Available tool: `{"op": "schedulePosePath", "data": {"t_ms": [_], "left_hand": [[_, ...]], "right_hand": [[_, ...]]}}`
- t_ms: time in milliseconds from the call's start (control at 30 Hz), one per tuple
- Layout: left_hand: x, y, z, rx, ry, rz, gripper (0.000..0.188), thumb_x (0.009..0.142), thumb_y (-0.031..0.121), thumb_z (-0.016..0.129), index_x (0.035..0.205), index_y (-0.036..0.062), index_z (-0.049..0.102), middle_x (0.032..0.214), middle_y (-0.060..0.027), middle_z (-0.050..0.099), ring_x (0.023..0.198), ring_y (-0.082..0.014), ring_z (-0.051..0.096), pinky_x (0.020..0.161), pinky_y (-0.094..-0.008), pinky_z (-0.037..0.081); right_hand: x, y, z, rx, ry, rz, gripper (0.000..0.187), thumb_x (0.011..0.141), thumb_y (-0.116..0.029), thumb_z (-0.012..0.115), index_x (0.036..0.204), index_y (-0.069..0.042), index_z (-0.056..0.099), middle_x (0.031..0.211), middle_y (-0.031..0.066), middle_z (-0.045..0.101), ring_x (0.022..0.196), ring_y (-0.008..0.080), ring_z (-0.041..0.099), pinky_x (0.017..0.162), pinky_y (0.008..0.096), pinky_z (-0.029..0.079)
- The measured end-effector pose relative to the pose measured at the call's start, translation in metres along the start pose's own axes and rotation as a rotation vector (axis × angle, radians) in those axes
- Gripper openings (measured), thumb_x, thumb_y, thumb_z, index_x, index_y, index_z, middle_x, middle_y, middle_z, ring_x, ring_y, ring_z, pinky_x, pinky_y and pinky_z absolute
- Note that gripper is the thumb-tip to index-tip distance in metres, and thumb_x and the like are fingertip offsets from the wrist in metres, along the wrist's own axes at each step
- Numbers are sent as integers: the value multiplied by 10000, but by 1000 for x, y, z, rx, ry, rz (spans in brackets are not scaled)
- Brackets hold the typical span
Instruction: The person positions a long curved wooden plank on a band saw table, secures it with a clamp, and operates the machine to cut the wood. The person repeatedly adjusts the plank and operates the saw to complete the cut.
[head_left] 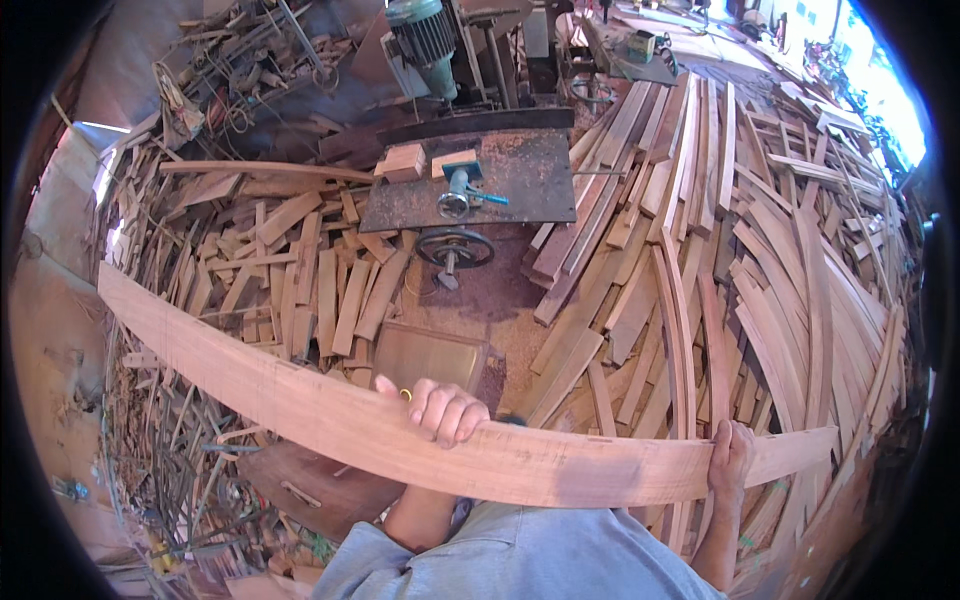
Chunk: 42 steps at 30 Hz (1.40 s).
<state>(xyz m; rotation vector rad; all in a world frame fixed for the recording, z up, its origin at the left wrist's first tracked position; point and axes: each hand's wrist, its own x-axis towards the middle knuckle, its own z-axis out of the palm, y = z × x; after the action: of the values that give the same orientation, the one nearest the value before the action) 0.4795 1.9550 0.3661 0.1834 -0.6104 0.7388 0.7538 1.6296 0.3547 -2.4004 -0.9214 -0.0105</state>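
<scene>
Both hands carry a long curved wooden plank (330,405) crosswise in front of the person, well short of the rusty machine table (520,180) that stands beyond it. The left hand (443,408) has its fingers curled over the plank's far edge near the middle, and the right hand (730,455) wraps closed around the board close to its right end. Left of the machine table lie heaps of short wood offcuts (290,270); right of it, stacks of long curved slats (760,260) fan outward.
</scene>
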Motion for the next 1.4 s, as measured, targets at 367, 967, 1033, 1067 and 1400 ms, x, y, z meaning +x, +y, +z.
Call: {"op": "schedulePosePath", "data": {"t_ms": [367,967,1033,1067,1400], "left_hand": [[58,-7,-60,-45,120,-10,652,1016,639,260,884,90,588,662,-29,540,586,-179,514,753,-341,430],[266,200,-270,-69,-49,-122,652,1025,630,216,886,108,580,665,-12,515,581,-175,507,737,-362,418],[280,242,-285,-40,-9,-137,657,1025,635,201,888,114,577,663,-8,511,576,-173,500,728,-361,416],[286,259,-295,-56,-6,-122,674,1019,647,180,882,119,576,656,-5,508,572,-167,490,703,-360,413],[291,326,-334,-70,91,0,712,1011,660,139,870,93,546,654,-20,522,576,-176,486,687,-355,414]], "right_hand": [[102,15,18,-55,-73,27,393,1017,-233,466,729,24,542,725,217,534,759,403,518,731,497,369],[346,-128,196,-107,-229,143,524,1038,-359,430,787,80,566,714,227,554,723,399,559,691,485,423],[382,-169,215,-100,-482,281,552,1031,-397,442,802,85,582,718,231,571,721,398,585,675,473,452],[400,-190,227,-33,-491,166,391,964,-308,585,787,39,626,697,213,577,761,403,628,635,484,469],[585,-426,470,274,-627,-780,449,873,-365,723,1081,27,655,1245,191,598,1078,380,624,895,434,530]]}}
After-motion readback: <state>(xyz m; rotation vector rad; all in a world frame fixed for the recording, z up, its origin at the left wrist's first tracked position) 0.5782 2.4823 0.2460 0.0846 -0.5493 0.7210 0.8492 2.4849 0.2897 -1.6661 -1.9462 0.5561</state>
